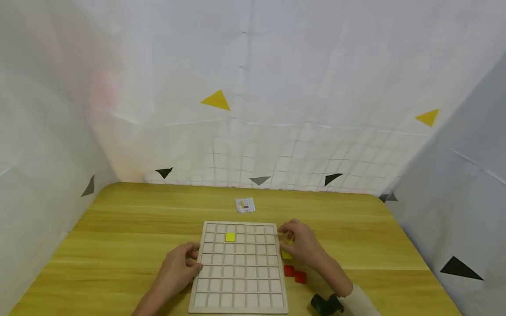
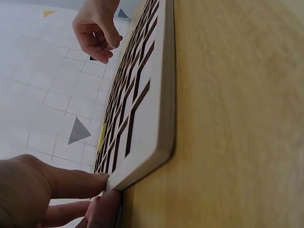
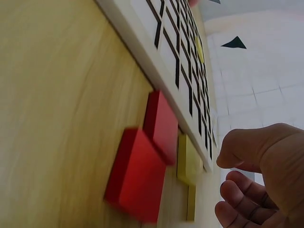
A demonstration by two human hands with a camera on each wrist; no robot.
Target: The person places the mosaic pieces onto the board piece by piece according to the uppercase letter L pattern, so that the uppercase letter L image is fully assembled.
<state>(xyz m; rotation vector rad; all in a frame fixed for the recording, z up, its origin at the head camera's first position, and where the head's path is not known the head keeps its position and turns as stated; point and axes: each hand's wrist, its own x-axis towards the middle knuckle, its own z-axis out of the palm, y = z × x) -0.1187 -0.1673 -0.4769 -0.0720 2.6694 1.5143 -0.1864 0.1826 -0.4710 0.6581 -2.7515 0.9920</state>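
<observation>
A pale wooden grid board [image 1: 240, 272] lies on the table, with one yellow tile [image 1: 230, 237] in a cell near its far end. My left hand [image 1: 178, 267] grips the board's left edge, thumb on top and a finger against the side, as the left wrist view shows. At the far right edge, my right hand [image 1: 302, 245] hovers with loosely curled fingers and nothing in them. Beneath it are yellow tiles [image 3: 189, 161], partly hidden from the head view. Two red tiles [image 3: 137, 178] touch each other beside the board, nearer to me.
Beyond the board lies a small printed card [image 1: 245, 205] with a grid pattern. A dark green device [image 1: 327, 304] sits at my right wrist. White sheeting [image 1: 276, 145] with yellow, black and grey triangles closes off the back and sides of the wooden table [image 1: 118, 245].
</observation>
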